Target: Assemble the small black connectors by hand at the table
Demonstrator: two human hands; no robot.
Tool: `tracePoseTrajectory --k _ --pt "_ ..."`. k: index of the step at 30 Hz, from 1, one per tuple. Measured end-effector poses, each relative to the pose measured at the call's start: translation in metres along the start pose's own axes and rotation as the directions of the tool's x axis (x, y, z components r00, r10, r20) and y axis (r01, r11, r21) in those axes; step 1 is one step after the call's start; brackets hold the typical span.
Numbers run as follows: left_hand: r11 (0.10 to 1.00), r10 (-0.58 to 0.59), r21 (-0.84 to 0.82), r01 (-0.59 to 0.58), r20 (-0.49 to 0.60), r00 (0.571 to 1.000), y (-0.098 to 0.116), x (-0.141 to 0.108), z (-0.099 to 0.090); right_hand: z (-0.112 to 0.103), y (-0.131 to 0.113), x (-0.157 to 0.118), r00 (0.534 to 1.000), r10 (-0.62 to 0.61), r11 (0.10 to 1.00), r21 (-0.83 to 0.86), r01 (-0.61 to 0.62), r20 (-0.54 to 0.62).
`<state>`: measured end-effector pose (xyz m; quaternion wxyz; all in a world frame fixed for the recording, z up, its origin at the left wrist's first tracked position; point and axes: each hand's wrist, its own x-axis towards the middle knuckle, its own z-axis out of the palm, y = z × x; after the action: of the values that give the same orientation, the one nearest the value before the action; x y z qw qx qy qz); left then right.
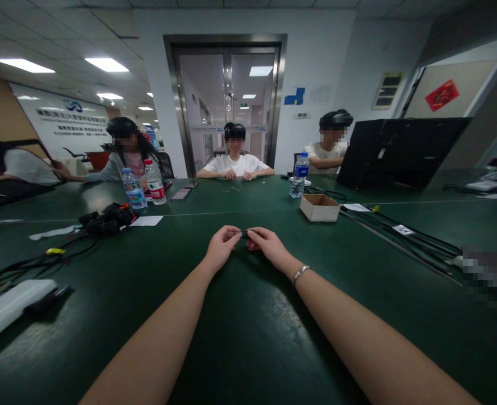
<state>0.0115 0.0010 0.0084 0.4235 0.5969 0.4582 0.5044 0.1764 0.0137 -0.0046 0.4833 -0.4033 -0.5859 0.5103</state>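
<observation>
A small dark object [244,234] is held between my two hands above the green table [248,315]. The fingers of my left hand [223,246] pinch its left end. On the other end, the thumb and fingers of my right hand [269,246] are closed, and a silver bracelet [301,275] circles that wrist. The object is too small to identify, and fingertips cover part of it.
An open cardboard box [319,211] and a water bottle [299,175] stand right of centre. Black cables [425,239] run along the right. At left are two bottles [134,190], black gear [107,220] and a white device [14,306]. Several people sit across the table.
</observation>
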Motion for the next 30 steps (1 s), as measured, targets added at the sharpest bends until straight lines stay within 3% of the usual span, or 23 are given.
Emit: tracePoseTrajectory --k 14,30 --pt "1.000 -0.005 -0.024 0.005 -0.009 1.000 -0.009 0.005 0.002 0.002 -0.005 -0.002 1.000 0.007 1.000 0.024 -0.007 -0.012" --pt "0.998 -0.037 -0.050 0.036 -0.024 0.999 0.001 0.001 0.001 0.001 -0.005 -0.003 1.000 0.019 0.999 0.046 -0.019 -0.010"
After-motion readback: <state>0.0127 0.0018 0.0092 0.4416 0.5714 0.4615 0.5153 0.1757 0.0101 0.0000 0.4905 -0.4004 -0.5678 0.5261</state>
